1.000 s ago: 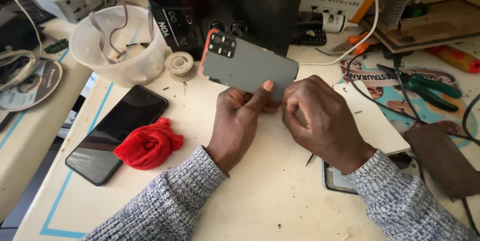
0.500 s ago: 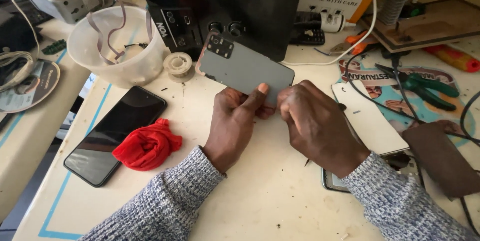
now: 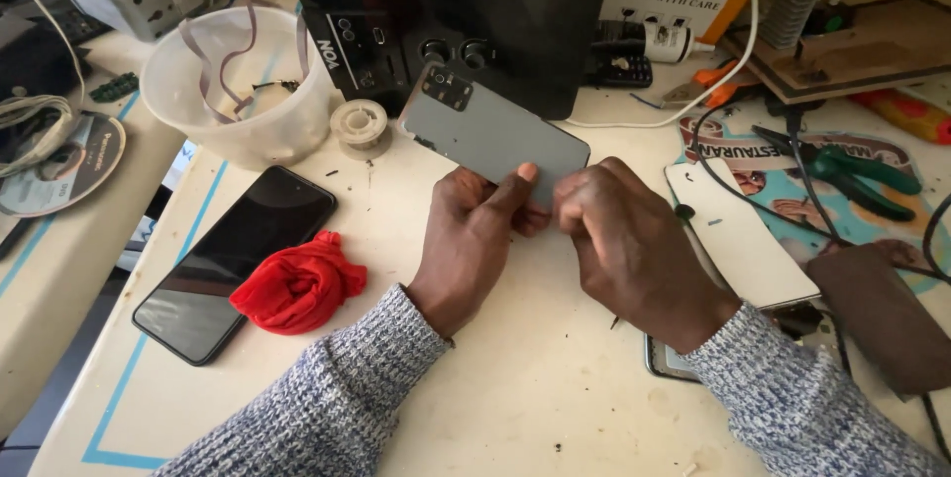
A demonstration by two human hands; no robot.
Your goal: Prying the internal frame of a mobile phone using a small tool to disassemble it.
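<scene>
My left hand (image 3: 475,234) grips the lower end of a grey phone (image 3: 490,132), its back cover and camera block facing up, tilted over the table. My right hand (image 3: 634,244) is closed against the phone's lower right corner, fingers pinched there; a thin dark tool tip pokes out beneath the hand, so what it pinches is hard to tell. A black phone (image 3: 238,259) lies screen up at the left, with a crumpled red cloth (image 3: 297,284) beside it.
A white plastic bowl (image 3: 238,91) with ribbon cables, a tape roll (image 3: 359,125) and a black box (image 3: 456,11) stand behind the phone. A white phone back (image 3: 738,234), green pliers (image 3: 852,165), cables and a brown pouch (image 3: 877,314) lie at the right.
Both hands and the grey phone have stayed in about the same place; the phone has tilted slightly and its orange edge no longer shows.
</scene>
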